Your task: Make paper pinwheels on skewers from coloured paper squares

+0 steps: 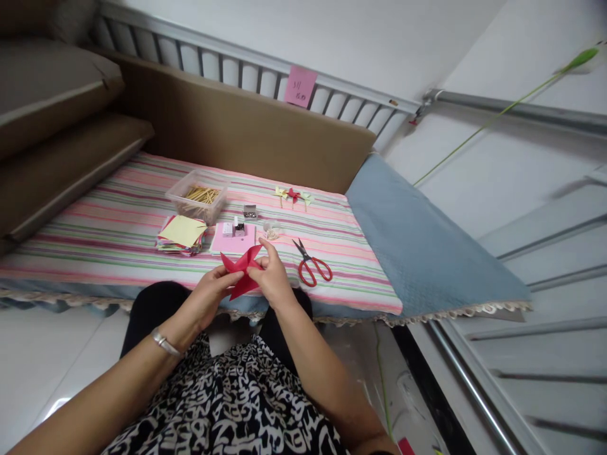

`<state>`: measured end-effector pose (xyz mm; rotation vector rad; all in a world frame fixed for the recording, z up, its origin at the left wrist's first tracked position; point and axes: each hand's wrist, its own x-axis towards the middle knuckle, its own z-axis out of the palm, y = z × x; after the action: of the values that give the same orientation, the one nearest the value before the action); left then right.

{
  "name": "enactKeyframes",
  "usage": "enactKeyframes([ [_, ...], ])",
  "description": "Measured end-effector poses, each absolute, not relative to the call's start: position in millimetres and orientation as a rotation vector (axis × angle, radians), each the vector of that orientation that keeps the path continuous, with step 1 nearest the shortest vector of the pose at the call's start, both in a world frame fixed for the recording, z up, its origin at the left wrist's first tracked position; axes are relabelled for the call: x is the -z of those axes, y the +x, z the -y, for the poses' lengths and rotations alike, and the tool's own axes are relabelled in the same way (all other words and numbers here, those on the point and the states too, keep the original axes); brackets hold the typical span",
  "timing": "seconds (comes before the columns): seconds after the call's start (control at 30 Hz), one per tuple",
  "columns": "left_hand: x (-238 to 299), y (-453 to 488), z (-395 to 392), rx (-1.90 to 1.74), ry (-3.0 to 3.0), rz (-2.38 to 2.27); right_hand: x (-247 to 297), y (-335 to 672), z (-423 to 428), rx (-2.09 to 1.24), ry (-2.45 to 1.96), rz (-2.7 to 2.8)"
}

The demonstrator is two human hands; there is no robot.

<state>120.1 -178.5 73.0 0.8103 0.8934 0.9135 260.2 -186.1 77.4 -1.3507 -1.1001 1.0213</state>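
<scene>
A red paper pinwheel [243,285] with folded, pointed blades is held between both hands, above the near edge of the striped cloth. My left hand [208,297] pinches it from the left, thumb near the centre. On the right side, my right hand [274,275] grips it with the thumb pressed at the middle and the index finger raised. Whether a pin sits at its centre is hidden. Scissors [309,260] with red handles lie partly spread, right of my right hand. Beyond the hands, pink paper [246,241] bears small boxes [234,227].
A clear tub [171,196] of wooden sticks [202,194] stands behind stacked coloured paper [183,231]. Three small finished pinwheels [293,195] lie farther back. A small grey box [250,212] and a clear container [271,230] sit nearby. Cardboard [246,133] walls the back.
</scene>
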Motion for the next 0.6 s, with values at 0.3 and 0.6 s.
enactKeyframes([
  [0.3,-69.0,125.3,173.9,-1.009,0.649,-0.869,-71.6,247.2,187.1,-1.005,-1.294,1.073],
  [0.6,-55.6,107.7,159.5,-1.033,0.654,-0.997,-47.9,249.8,189.9,-1.139,-1.326,1.099],
])
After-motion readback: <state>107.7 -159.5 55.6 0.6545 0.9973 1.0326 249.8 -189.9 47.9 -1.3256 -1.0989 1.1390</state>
